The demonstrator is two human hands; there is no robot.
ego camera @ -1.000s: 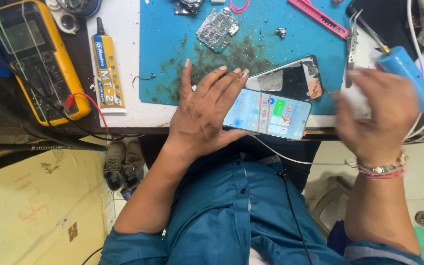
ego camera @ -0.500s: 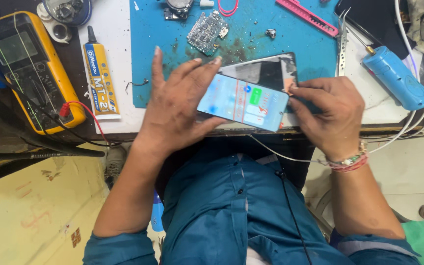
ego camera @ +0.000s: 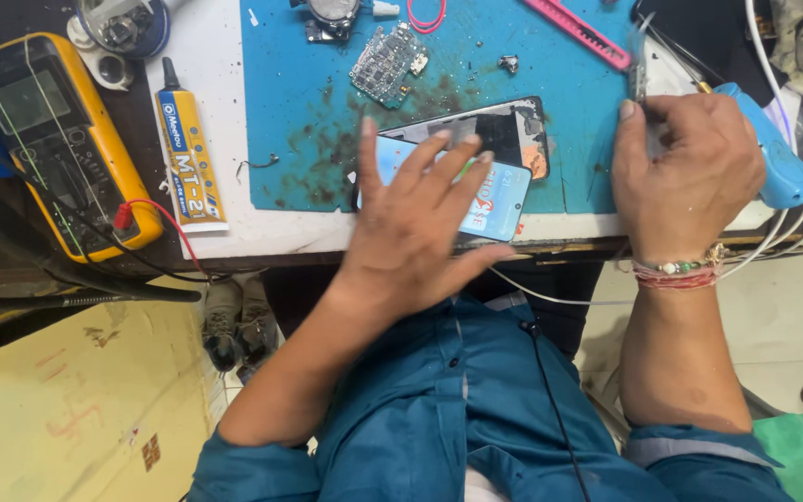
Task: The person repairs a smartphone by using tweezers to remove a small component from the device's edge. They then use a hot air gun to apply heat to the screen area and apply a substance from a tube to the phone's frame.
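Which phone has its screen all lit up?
The lit phone under the left hand glows blue. The dark phone behind it on the blue mat is dark and cracked open.
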